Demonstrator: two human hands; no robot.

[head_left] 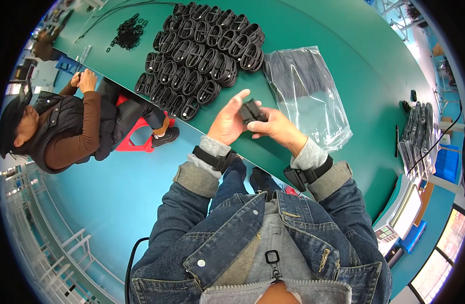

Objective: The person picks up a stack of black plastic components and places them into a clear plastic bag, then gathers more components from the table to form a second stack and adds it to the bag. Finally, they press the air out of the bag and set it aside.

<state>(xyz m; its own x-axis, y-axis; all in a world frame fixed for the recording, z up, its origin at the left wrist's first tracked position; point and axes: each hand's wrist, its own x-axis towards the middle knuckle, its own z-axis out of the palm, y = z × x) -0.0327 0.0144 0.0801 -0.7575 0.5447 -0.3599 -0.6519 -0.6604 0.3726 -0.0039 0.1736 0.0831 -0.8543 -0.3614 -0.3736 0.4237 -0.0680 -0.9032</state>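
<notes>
Just over the table's near edge, my two hands have a coiled black cable [252,112] between them. My left hand [226,121] supports it from the left, its thumb raised off it. On the other side, my right hand [279,127] pinches the coil between thumb and fingers, whose tips are partly hidden. Beyond my hands lies a large heap of coiled black cables [192,55], each bound into an oval. A clear plastic bag [321,114] beside my right hand has several dark coils packed in its far end.
Small black rings [128,33] lie piled on the green table [364,66] at the far left. Filled clear bags [419,131] stand at the right. A co-worker [65,126] sits at the left near a red stool [139,137], holding something small.
</notes>
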